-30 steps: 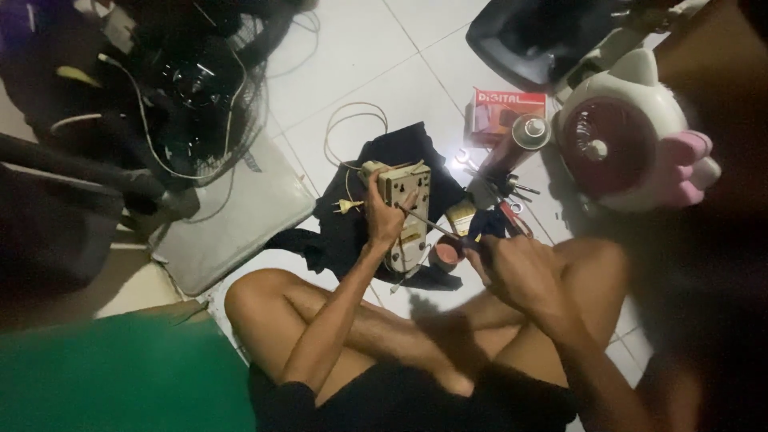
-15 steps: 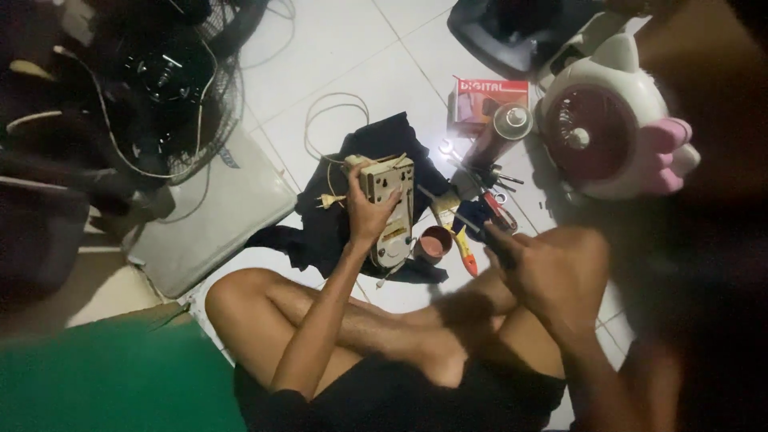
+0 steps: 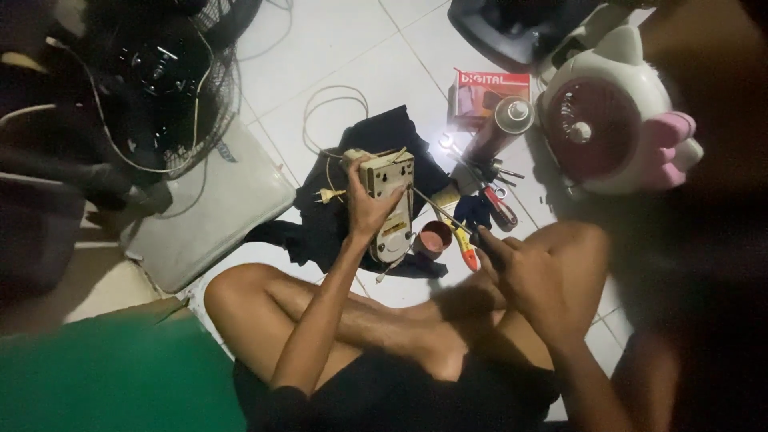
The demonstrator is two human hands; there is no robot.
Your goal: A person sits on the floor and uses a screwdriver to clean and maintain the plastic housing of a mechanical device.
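Since half a second ago the right hand [image 3: 534, 276] has slid a bit toward the tools and sits over the right knee, fingers loosely curled, can't tell if it's holding anything. Left hand [image 3: 366, 210] reaches out over the crossed legs, arm nearly straight, wrapped firmly round the cream plastic box [image 3: 391, 204]. Box stands lengthwise away from the body above the black cloth [image 3: 344, 212] on the tiled floor [image 3: 336, 48]. Farther off, right side: white-and-pink fan [image 3: 612, 120]
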